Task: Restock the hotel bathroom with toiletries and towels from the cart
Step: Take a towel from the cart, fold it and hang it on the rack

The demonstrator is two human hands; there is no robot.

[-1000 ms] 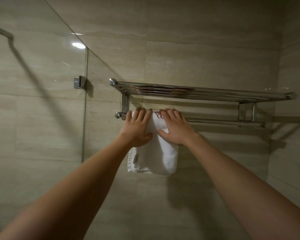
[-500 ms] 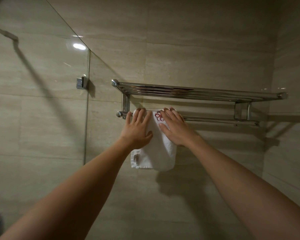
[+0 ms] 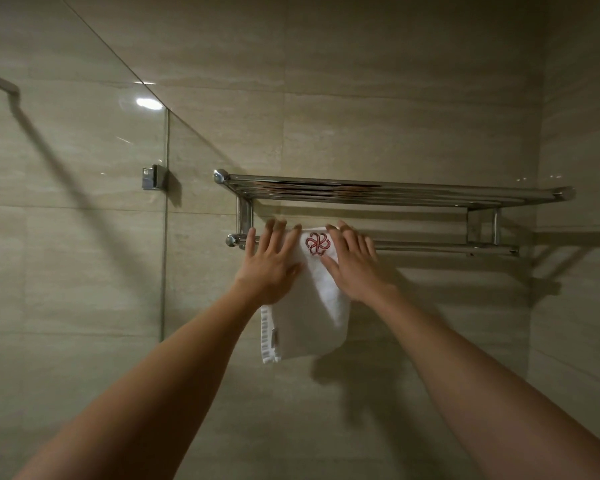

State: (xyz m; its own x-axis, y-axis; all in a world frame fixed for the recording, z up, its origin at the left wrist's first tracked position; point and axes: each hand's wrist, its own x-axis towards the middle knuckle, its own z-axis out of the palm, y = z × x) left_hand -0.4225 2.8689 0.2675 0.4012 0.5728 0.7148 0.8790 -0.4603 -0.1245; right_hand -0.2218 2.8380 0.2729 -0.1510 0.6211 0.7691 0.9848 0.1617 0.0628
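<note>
White towel point(image 3: 309, 306) draped over the lower rail point(image 3: 430, 244) of the chrome rack point(image 3: 395, 192), under our palms.
We see its long axis vertical, red emblem point(image 3: 317, 243) up at the rail, free end pointing down. Our left hand point(image 3: 269, 268) and right hand point(image 3: 354, 268) press flat on it, fingers straight and spread, gripping nothing.

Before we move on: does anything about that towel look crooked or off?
Slightly. The towel hangs at the left end of the lower rail, not centred, and its bottom edge slants, lower on the left. The left hand and right hand lie flat on it. No damage shows.
</note>
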